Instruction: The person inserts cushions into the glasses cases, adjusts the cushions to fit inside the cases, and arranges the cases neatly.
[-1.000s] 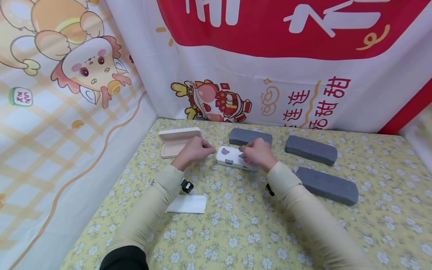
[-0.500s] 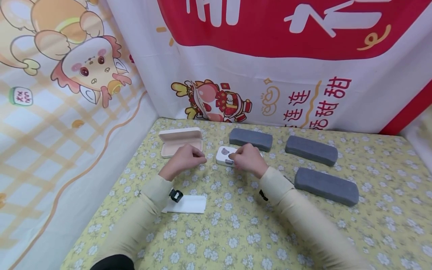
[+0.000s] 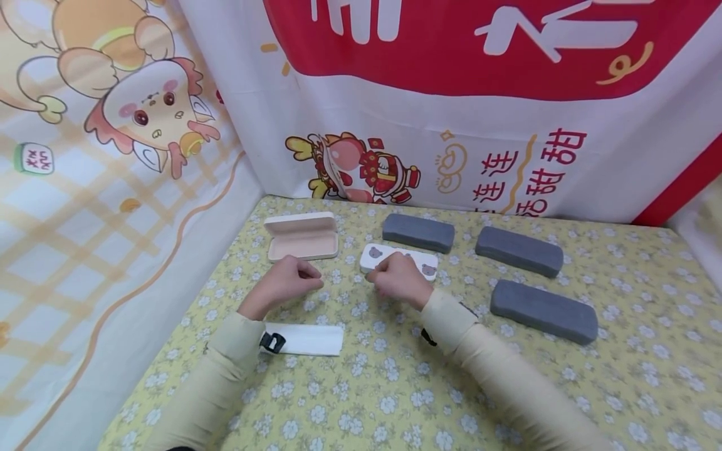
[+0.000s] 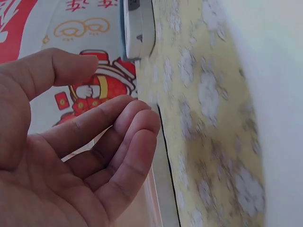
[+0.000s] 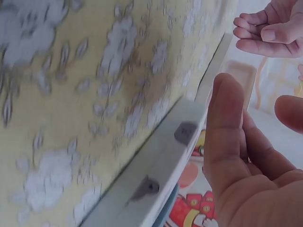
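Observation:
My left hand [image 3: 284, 285] hovers just in front of an open glasses case [image 3: 304, 245] with a pale pinkish inside. Its fingers [image 4: 137, 156] are loosely bent, the thumb stands apart, and nothing is held. My right hand [image 3: 399, 279] is over the near edge of a closed white glasses case [image 3: 375, 253] printed with grey bears, hiding its middle. In the right wrist view the fingers [image 5: 226, 113] are relaxed beside the case's side wall [image 5: 156, 175], with nothing between finger and thumb. Whether they touch the case I cannot tell.
Three dark grey cases lie on the flowered tablecloth [image 3: 361, 401]: one behind the bear case [image 3: 418, 232], one farther right [image 3: 519, 250], one nearer right [image 3: 543, 311]. A folded white cloth [image 3: 313, 339] lies by the left wrist. Printed fabric [image 3: 361, 106] hangs behind.
Both hands have drawn back toward the person and to the left. The right hand has slid off the bear case's top, uncovering its right end; the case stays put.

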`<control>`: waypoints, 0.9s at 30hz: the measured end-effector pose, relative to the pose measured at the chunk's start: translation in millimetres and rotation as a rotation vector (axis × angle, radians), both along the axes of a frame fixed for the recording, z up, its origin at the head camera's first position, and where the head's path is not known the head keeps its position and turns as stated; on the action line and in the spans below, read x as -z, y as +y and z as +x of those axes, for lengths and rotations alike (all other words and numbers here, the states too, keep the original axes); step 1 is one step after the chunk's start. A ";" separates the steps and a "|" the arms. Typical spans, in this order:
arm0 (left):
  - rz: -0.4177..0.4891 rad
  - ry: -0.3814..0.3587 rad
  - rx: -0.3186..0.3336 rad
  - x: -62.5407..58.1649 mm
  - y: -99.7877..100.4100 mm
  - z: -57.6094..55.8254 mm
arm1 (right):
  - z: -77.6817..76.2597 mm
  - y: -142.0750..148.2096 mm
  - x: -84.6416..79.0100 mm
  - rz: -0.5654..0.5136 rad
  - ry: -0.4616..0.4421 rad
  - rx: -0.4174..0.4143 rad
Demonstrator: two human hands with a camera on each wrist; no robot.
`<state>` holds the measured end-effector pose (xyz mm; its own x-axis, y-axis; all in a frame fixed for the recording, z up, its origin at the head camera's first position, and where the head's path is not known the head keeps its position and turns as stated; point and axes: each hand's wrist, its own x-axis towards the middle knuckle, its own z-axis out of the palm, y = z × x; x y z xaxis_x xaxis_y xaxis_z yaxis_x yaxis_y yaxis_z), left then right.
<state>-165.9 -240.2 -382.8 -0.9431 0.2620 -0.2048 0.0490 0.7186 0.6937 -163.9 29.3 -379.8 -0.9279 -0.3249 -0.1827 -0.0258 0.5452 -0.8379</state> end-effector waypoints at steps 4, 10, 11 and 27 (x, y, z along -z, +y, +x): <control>-0.009 -0.031 -0.021 1.3 -11.2 7.6 | 2.6 -6.1 1.6 -0.031 -0.044 -0.028; -0.036 -0.055 -0.009 4.4 -23.6 18.4 | 8.1 -15.2 5.2 -0.023 -0.069 -0.068; -0.038 -0.056 -0.005 4.6 -25.8 20.5 | 9.4 -16.8 6.3 -0.011 -0.063 -0.080; -0.049 -0.147 -0.042 6.7 -61.2 47.8 | 31.6 -45.6 21.0 0.038 -0.026 -0.231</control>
<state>-118.2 -301.4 -389.5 -0.9120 0.2090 -0.3531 -0.0817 0.7509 0.6554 -132.3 -16.3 -400.8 -0.8246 -0.5204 -0.2219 -0.1321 0.5585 -0.8189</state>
